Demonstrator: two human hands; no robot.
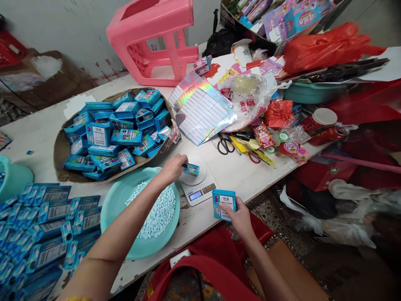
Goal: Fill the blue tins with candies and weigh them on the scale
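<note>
My left hand (176,167) reaches over the basin, its fingers closed on the left end of a small blue candy box (191,169). That box is on the round plate of a white digital scale (208,184) with a lit display. A dark spot shows at my fingertips. In my right hand (240,217), a blue candy box (224,204) is held upright by the table's front edge, its barcode label facing me. Below my left forearm, a mint-green basin (108,205) holds many pale blue-white pellets (159,213).
A cardboard tray (59,163) heaped with blue boxes stands behind the basin. Rows of blue boxes (52,209) fill the left side. Scissors (224,144), a yellow cutter (239,145), holographic sheets (203,110) and a red can (328,136) lie right. A pink stool (153,37) stands behind.
</note>
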